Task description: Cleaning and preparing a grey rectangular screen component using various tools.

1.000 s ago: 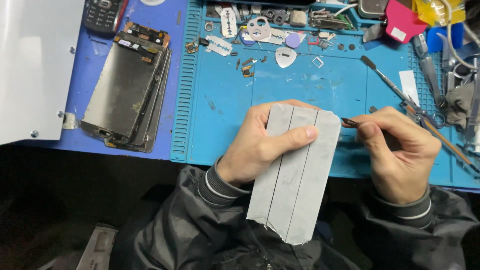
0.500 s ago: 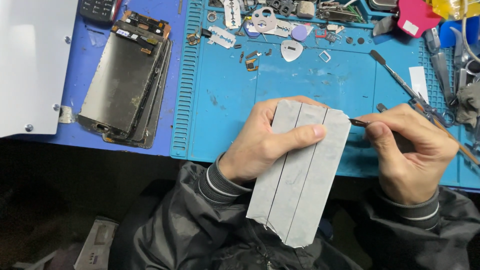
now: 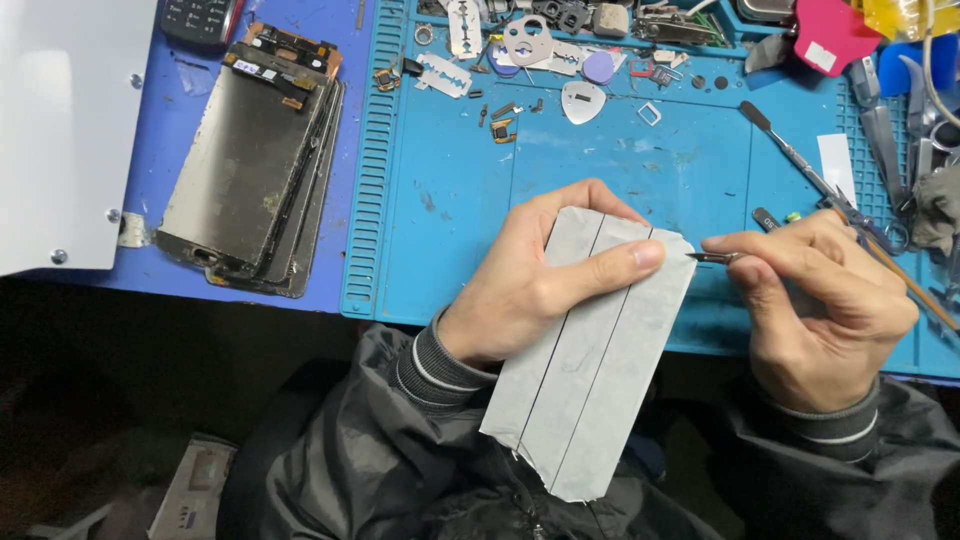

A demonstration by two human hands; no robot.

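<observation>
A blue work mat (image 3: 440,200) with raised ridges covers the table. Beside it lies a darker blue sheet (image 3: 170,120). A white panel (image 3: 50,130) sits at the far left. Below the table edge the floor (image 3: 120,390) is dark and dim.

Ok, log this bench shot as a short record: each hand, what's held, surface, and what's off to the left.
left hand: grips the grey taped slab, thumb across its face
right hand: pinches fine tweezers, tip at the slab's upper right edge
surface: blue work mat
left side: stacked phone screens
</observation>
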